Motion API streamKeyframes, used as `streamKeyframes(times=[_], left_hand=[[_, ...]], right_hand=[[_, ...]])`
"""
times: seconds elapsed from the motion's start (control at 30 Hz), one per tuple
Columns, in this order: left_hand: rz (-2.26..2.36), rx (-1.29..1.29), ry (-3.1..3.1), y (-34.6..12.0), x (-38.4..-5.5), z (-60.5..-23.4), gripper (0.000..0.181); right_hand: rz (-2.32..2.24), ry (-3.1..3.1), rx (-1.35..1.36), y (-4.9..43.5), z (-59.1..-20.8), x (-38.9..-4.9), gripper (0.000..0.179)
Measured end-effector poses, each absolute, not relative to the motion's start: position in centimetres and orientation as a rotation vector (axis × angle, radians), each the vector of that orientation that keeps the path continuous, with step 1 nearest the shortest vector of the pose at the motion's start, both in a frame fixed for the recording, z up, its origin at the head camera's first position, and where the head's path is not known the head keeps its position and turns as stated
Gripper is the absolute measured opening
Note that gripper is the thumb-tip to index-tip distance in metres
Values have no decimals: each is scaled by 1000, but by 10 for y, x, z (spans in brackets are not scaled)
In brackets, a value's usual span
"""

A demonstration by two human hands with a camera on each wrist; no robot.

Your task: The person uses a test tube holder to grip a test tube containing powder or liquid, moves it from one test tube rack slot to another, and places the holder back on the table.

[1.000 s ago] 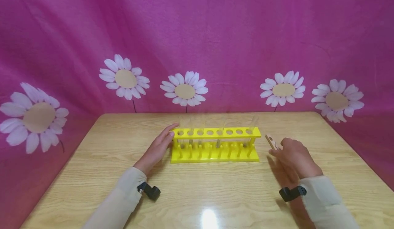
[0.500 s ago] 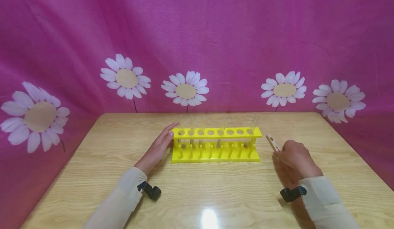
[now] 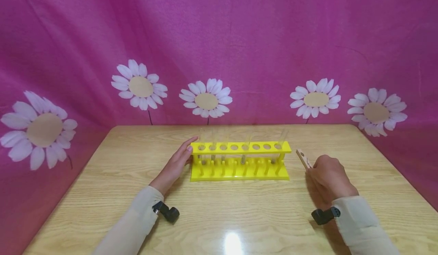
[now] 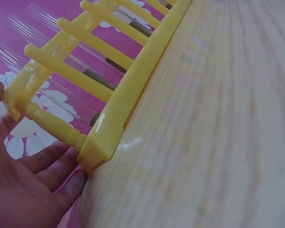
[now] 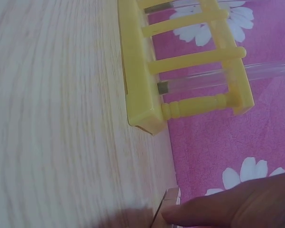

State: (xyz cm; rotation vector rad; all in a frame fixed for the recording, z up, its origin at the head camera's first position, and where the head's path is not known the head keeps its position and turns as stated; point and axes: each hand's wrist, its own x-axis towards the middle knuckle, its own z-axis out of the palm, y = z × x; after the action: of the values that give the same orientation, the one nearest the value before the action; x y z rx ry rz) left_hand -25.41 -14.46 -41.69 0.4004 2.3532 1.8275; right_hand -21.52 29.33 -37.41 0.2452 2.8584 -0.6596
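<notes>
A yellow test tube rack (image 3: pixel 239 178) stands mid-table, with several clear test tubes (image 3: pixel 282 137) in its holes. Dark material sits at the tube bottoms, and the tube at the right end leans. My left hand (image 3: pixel 173 167) holds the rack's left end, thumb at the front of the top shelf and index finger behind it. In the left wrist view the other fingers (image 4: pixel 54 173) lie by the end post and base. To the right of the rack my right hand (image 3: pixel 331 176) grips a wooden test tube clamp (image 3: pixel 302 158), its tip pointing up-left; the hand hides the clamp's rear part.
The wooden table (image 3: pixel 205 217) reaches back to a pink-purple cloth (image 3: pixel 260 49) printed with white daisies. Each sleeve cuff carries a small black camera, the left one (image 3: pixel 166 212) and the right one (image 3: pixel 325 215).
My right hand has shifted its hold on the clamp slightly and turned it a little, so its flat side shows more. My left hand and the rack stay put.
</notes>
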Motion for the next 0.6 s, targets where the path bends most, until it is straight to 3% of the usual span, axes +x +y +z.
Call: streamKeyframes(times=[0.2, 0.6], left_hand=[[1850, 407, 2323, -147, -256, -420, 51], [1873, 402, 2298, -150, -257, -426, 45]], right_hand=[[-668, 2856, 274, 293, -374, -217, 21], [-686, 2843, 327, 292, -374, -217, 21]])
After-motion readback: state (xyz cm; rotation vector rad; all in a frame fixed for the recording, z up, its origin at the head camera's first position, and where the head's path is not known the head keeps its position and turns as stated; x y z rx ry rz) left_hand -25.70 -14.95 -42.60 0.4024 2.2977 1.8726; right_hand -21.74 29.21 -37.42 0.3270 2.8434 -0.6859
